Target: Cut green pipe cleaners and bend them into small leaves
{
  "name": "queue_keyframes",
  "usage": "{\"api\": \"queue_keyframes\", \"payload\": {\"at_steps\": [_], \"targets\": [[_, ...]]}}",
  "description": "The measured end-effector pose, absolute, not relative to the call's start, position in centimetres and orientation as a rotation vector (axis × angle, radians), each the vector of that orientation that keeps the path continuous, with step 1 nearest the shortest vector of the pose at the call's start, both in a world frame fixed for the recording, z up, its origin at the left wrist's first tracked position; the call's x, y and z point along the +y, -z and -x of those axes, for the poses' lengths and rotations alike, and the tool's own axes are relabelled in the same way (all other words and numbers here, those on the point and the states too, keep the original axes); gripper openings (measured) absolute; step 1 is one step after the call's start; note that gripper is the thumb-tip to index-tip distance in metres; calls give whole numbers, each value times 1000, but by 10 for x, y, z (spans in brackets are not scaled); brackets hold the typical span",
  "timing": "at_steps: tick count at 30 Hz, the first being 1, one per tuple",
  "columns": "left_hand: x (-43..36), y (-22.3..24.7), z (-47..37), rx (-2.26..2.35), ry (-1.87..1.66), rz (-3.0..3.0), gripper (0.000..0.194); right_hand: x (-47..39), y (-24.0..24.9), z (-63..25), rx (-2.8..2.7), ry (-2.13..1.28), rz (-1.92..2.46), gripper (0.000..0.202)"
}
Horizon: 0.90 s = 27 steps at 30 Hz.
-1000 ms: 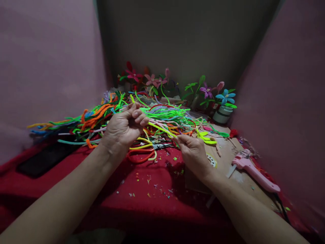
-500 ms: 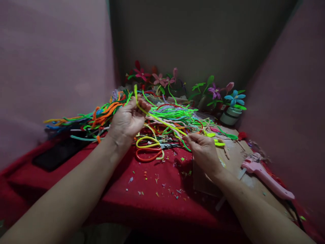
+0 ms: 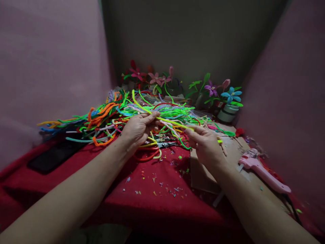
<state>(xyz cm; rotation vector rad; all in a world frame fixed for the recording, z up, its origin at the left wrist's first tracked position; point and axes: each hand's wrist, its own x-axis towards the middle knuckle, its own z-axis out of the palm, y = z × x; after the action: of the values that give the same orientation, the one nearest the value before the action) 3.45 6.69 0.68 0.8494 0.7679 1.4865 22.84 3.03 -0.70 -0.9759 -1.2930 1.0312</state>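
Yellow pipe cleaner [image 3: 174,123] stretches between the person's two hands, held above the near edge of a heap [image 3: 175,111] of many-coloured pipe cleaners. The left hand [image 3: 137,132] pinches it partway along between thumb and forefinger, the other fingers curled in below. Beyond that pinch its far end bends upward and stands free in front of the heap. The right hand [image 3: 209,144] grips it near the other end with thumb and forefinger, so the length between the hands runs nearly straight, sloping down a little to the right.

Under and just beyond the left wrist, scissors [image 3: 166,145] with red and yellow handles lie on the red cloth [image 3: 142,200] that covers the desk, their blades pointing right. Small coloured scraps [image 3: 175,189] are scattered over the cloth between the forearms. Orange strands [image 3: 104,115] lie on the left side of the heap, and near them a dark phone [image 3: 52,157] lies flat on the cloth.

On the right, the right hand and forearm pass over a cardboard sheet [image 3: 204,176]. A pink glue gun [image 3: 265,173] rests there on its side, beside the forearm. At the back, a blue flower [image 3: 231,96] stands in a pale jar [image 3: 228,114], with a purple flower [image 3: 211,89] just to its left and pink flowers [image 3: 155,79] farther left, behind the heap.
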Motion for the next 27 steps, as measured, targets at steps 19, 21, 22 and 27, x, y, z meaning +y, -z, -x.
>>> {"api": "queue_keyframes", "payload": {"at_steps": [19, 21, 22, 27], "targets": [[35, 16, -75, 835, -1204, -1315, 14, 31, 20, -218, -1192, -1185, 855, 15], [35, 11, -72, 838, -1253, -1281, 15, 31, 20, -219, -1231, -1133, 882, 17], [35, 9, -70, 843, -1280, -1255, 16, 31, 20, -220, -1257, -1119, 893, 18], [35, 4, -65, 918, -1278, -1352, 19, 28, 17, -219, -1456, -1085, 991, 25]]}}
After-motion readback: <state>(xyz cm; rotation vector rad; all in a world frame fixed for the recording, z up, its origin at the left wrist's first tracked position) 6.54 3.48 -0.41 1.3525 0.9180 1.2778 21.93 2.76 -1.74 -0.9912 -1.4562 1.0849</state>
